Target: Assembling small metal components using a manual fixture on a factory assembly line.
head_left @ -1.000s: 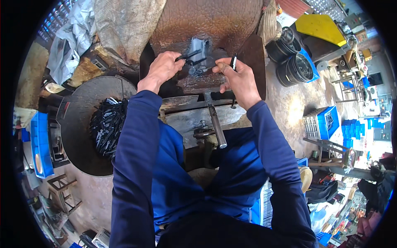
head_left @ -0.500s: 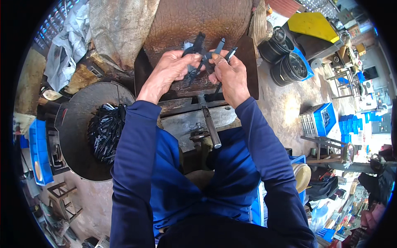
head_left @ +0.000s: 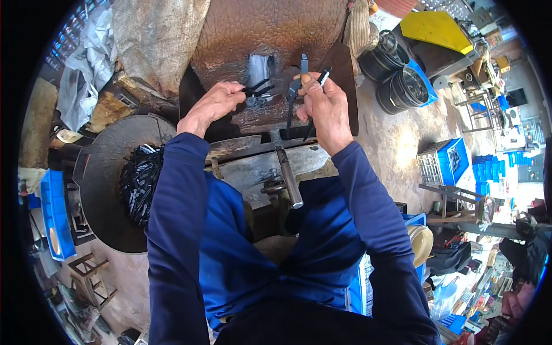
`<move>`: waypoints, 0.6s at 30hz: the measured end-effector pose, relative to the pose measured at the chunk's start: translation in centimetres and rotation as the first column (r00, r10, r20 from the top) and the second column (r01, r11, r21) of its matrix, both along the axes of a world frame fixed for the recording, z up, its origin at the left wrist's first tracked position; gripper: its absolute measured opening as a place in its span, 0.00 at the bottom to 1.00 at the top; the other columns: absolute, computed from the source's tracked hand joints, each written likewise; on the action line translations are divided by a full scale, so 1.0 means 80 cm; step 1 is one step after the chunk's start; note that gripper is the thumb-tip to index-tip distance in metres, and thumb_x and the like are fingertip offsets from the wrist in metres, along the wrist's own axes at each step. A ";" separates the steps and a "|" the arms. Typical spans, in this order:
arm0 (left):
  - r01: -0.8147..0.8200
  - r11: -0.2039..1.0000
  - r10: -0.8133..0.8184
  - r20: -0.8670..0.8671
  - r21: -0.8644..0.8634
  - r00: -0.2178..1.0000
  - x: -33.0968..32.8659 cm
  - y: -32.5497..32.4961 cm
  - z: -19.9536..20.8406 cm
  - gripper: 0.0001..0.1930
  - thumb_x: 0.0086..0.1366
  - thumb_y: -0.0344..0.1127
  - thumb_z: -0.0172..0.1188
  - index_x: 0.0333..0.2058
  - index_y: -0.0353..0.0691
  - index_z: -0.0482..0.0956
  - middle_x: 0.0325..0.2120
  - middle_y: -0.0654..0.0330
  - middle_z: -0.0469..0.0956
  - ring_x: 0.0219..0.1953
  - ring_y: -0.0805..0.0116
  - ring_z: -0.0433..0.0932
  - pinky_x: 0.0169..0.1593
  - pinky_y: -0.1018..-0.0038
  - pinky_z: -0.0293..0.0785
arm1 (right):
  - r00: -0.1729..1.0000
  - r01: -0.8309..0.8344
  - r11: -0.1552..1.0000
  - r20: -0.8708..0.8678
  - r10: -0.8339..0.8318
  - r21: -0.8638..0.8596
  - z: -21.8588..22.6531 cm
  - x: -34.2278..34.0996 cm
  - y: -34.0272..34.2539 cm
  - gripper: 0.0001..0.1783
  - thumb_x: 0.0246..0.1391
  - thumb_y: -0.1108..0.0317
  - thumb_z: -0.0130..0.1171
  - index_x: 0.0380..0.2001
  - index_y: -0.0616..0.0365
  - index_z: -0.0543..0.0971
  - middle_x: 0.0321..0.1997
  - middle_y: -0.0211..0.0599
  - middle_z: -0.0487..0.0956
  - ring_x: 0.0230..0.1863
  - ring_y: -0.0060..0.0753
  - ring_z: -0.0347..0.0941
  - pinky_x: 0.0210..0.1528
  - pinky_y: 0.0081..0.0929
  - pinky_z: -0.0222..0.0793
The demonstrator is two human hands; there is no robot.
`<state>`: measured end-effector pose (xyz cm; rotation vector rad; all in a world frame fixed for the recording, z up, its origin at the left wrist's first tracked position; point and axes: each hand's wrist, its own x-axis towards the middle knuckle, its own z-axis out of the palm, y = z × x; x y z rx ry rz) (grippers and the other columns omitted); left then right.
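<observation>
My left hand (head_left: 217, 106), closed, pinches slim dark metal pieces (head_left: 259, 89) that point to the right, just below a pale slot (head_left: 260, 69) in the machine's rusty brown cover (head_left: 267, 37). My right hand (head_left: 328, 112) is closed on a few dark, long metal pieces. One is a flat piece with a pointed tip (head_left: 304, 62); another has a toothed edge (head_left: 325, 76). Their exact kind I cannot make out, and my fingers hide the middles. The two hands are apart, both above the machine's front tray. Below them a round steel bar (head_left: 290, 178) juts toward me.
At my left stands a wide round metal bin (head_left: 106, 155) holding a heap of dark metal pieces (head_left: 141, 184). A blue tray (head_left: 56, 218) and a wooden stool (head_left: 91, 282) are beyond it. To the right are black buckets (head_left: 397, 95) and a blue crate (head_left: 451, 161).
My hands have moved apart; the left went left with its dark pieces, baring the pale slot. My right hand keeps its pieces and has shifted slightly. The view has moved a little.
</observation>
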<state>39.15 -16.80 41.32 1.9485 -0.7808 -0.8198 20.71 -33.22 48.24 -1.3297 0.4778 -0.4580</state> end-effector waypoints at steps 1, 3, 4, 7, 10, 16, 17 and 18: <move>0.040 0.998 -0.039 0.024 -0.053 0.999 0.002 -0.001 -0.001 0.07 0.65 0.30 0.53 0.32 0.35 0.78 0.28 0.67 0.70 0.26 0.80 0.65 0.29 0.78 0.61 | 1.000 0.008 1.000 0.001 -0.008 -0.002 0.000 0.001 -0.001 0.15 0.66 0.63 0.54 0.44 0.65 0.77 0.29 0.28 0.70 0.17 0.14 0.55 0.22 0.23 0.62; 0.077 0.992 -0.072 0.050 -0.101 0.996 0.003 0.001 -0.002 0.06 0.64 0.30 0.53 0.32 0.34 0.77 0.29 0.66 0.70 0.27 0.79 0.66 0.31 0.77 0.63 | 1.000 -0.001 1.000 0.010 0.001 0.017 -0.002 -0.001 -0.007 0.15 0.66 0.62 0.53 0.44 0.65 0.77 0.29 0.29 0.71 0.18 0.15 0.57 0.23 0.24 0.65; 0.086 0.992 -0.078 0.087 -0.088 0.993 0.002 0.003 -0.003 0.06 0.64 0.29 0.53 0.32 0.33 0.77 0.30 0.66 0.70 0.29 0.78 0.66 0.33 0.76 0.64 | 1.000 -0.007 0.999 0.020 0.007 0.034 -0.002 -0.002 -0.011 0.15 0.66 0.62 0.53 0.43 0.65 0.78 0.30 0.29 0.71 0.18 0.16 0.59 0.25 0.24 0.68; 0.103 0.993 -0.093 0.161 -0.057 0.983 -0.001 0.005 -0.002 0.06 0.63 0.27 0.53 0.33 0.32 0.77 0.30 0.66 0.71 0.31 0.76 0.68 0.37 0.74 0.66 | 0.999 -0.002 0.997 0.036 -0.001 0.083 -0.004 -0.002 -0.019 0.15 0.67 0.61 0.52 0.42 0.64 0.77 0.30 0.31 0.73 0.21 0.18 0.64 0.29 0.27 0.73; 0.152 0.985 -0.128 0.252 -0.081 0.959 -0.003 0.004 0.002 0.09 0.64 0.31 0.52 0.36 0.33 0.79 0.30 0.63 0.72 0.30 0.71 0.70 0.38 0.72 0.68 | 0.999 0.024 0.990 0.044 -0.031 0.140 -0.005 -0.002 -0.023 0.15 0.67 0.61 0.52 0.42 0.63 0.76 0.31 0.33 0.74 0.24 0.20 0.68 0.36 0.31 0.78; -0.023 0.997 -0.008 0.415 0.069 0.910 -0.027 -0.001 0.034 0.16 0.65 0.40 0.51 0.38 0.33 0.81 0.30 0.57 0.75 0.31 0.64 0.76 0.43 0.73 0.71 | 0.997 0.055 0.920 0.025 -0.071 0.388 0.016 -0.020 -0.019 0.13 0.67 0.59 0.53 0.42 0.60 0.73 0.31 0.33 0.74 0.28 0.25 0.73 0.41 0.34 0.80; -0.042 0.998 0.026 0.365 0.037 0.931 -0.026 -0.001 0.035 0.17 0.65 0.42 0.51 0.38 0.33 0.81 0.30 0.56 0.76 0.31 0.63 0.77 0.44 0.73 0.72 | 0.998 0.040 0.901 0.033 -0.060 0.432 0.019 -0.023 -0.019 0.13 0.66 0.59 0.53 0.42 0.59 0.73 0.31 0.33 0.74 0.28 0.26 0.73 0.41 0.34 0.80; -0.062 0.998 0.057 0.313 0.007 0.948 -0.025 -0.001 0.036 0.19 0.65 0.44 0.51 0.38 0.32 0.81 0.30 0.55 0.77 0.31 0.62 0.78 0.45 0.73 0.73 | 0.998 0.036 0.901 0.037 -0.057 0.432 0.018 -0.027 -0.020 0.13 0.66 0.59 0.53 0.42 0.59 0.73 0.31 0.33 0.74 0.28 0.26 0.73 0.41 0.34 0.80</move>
